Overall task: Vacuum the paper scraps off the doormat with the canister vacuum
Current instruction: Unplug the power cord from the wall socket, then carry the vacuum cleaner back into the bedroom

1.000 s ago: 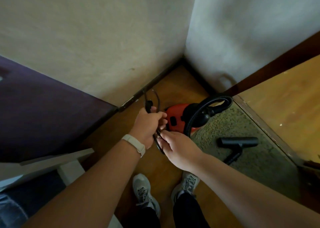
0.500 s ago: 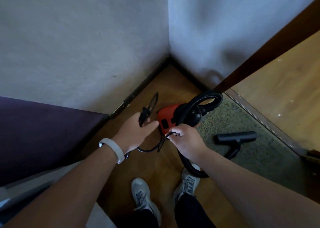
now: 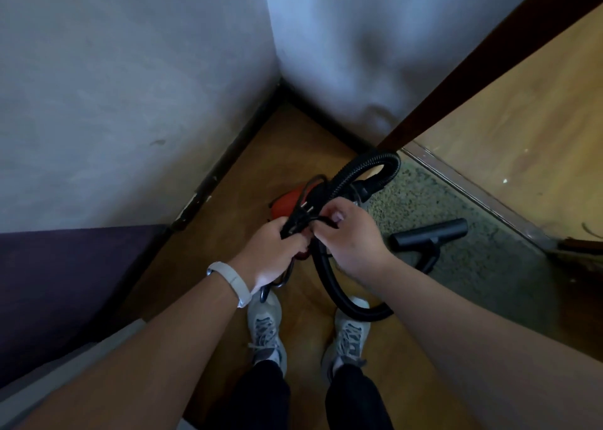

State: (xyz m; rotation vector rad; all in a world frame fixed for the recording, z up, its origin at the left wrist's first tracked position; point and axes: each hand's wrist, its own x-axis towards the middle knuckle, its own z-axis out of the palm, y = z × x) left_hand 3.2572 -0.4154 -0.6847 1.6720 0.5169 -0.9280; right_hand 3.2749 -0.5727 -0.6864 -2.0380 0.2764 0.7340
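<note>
1. Gripping the bundled black power cord (image 3: 300,216), my left hand (image 3: 270,250) clenches round it, and my right hand (image 3: 352,237) pinches a loop.
2. Lettering on the red canister vacuum (image 3: 287,201) is too blurred to read. It sits on the floor beside the doormat (image 3: 473,266).
3. My hands touch now; half a second ago they were apart.
4. I count one hose (image 3: 359,168), one floor nozzle (image 3: 430,232) on the mat, two shoes (image 3: 266,328).

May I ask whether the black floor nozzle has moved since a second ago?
No; the floor nozzle keeps its place on the doormat, short of the threshold.
</note>
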